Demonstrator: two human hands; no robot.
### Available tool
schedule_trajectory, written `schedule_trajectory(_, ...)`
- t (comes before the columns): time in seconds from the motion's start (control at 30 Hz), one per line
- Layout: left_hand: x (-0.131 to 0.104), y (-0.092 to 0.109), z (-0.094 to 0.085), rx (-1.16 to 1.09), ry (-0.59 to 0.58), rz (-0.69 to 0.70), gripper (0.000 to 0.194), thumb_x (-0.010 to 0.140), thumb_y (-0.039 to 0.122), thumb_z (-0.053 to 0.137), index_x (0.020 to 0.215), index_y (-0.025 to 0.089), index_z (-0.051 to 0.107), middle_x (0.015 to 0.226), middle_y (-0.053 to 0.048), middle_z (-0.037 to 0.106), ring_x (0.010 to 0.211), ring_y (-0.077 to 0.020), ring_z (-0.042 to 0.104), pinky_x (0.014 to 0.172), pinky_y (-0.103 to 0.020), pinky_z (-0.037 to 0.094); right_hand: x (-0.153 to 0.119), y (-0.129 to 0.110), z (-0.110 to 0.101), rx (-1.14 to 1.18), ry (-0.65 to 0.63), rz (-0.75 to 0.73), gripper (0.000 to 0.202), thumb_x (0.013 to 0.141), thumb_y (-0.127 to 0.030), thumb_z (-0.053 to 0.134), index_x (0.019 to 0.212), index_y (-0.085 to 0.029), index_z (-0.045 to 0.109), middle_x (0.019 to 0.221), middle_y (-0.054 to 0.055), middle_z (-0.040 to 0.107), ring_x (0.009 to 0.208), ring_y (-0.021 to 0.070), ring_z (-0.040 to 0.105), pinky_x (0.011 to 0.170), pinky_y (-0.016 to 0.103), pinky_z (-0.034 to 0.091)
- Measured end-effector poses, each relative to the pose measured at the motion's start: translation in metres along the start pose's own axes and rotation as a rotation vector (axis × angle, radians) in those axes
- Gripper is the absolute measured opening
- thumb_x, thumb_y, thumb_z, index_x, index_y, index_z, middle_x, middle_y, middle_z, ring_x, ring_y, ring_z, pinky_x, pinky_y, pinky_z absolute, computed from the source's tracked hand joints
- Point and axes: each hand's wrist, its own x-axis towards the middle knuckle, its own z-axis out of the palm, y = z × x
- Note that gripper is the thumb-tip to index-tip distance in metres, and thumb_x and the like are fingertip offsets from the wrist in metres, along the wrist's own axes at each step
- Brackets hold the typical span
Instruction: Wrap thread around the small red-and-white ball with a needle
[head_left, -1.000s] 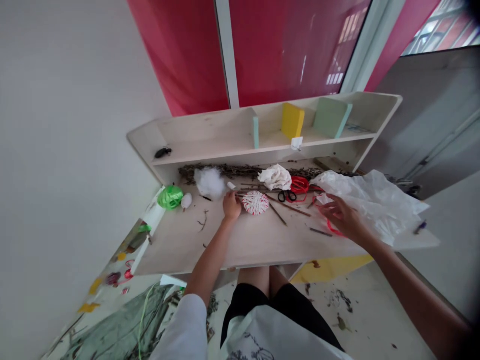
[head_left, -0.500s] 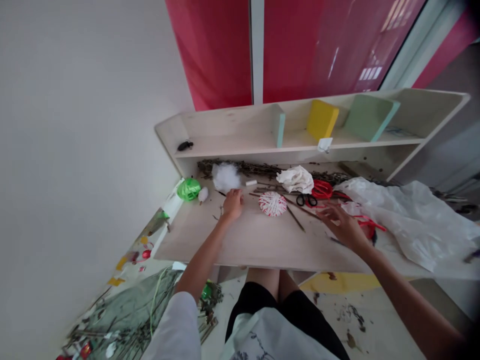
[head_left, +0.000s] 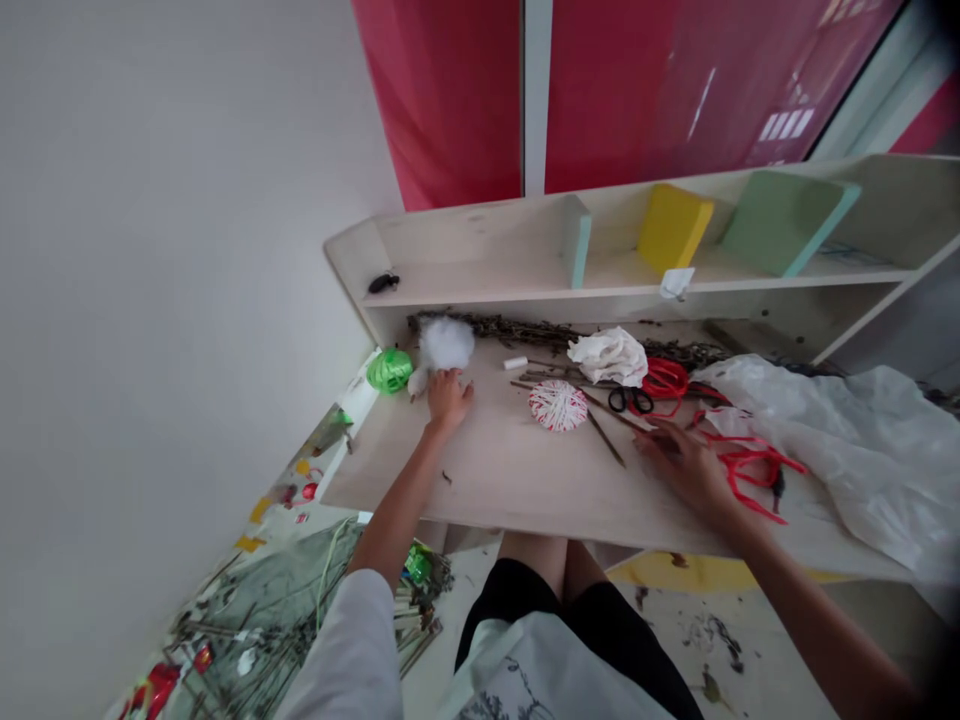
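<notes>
My left hand lies on the desk board, fingers apart, at the near edge of a fluffy white wad of stuffing. A small white tuft and a green ball of ribbon sit to its left. My right hand hovers low over the board with fingers loosely bent and apart, near the end of a thin brown stick. Between my hands rests a ball wound in white and red strands. Black-handled scissors and tangled red ribbon lie near my right hand.
Crumpled white paper, a small white cylinder and a row of dry twigs lie at the back. A clear plastic bag covers the right side. A shelf with coloured dividers runs behind. Twigs and scraps litter the floor.
My left hand has moved left, closer to the white tuft. Dark bits beside it have shifted. My right hand has lowered a little, its fingers drawn in. The view has turned slightly.
</notes>
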Motion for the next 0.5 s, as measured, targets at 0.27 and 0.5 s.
schedule_trajectory(0.27, -0.009, -0.006, -0.049, -0.05, 0.21, -0.058, 0.033, 0.089, 0.045, 0.046, 0.098, 0.015, 0.057, 0.087, -0.009, 0.059, 0.086, -0.0208, 0.057, 0.081, -0.031, 0.043, -0.003, -0.001, 0.0, 0.057, -0.002, 0.048, 0.042, 0.086, -0.049, 0.051, 0.115, -0.02, 0.06, 0.095, 0.008, 0.073, 0.082, 0.0224, 0.07, 0.067, 0.03, 0.054)
schedule_trajectory(0.5, -0.075, -0.078, -0.103, 0.346, 0.125, -0.332, 0.046, 0.09, 0.048, 0.036, 0.109, 0.013, 0.059, 0.106, -0.017, 0.06, 0.101, -0.0317, 0.056, 0.082, -0.041, 0.045, -0.004, 0.001, 0.002, 0.028, -0.007, 0.048, 0.043, 0.086, -0.049, 0.051, 0.117, -0.02, 0.06, 0.092, 0.008, 0.073, 0.081, 0.0226, 0.07, 0.065, 0.031, 0.054)
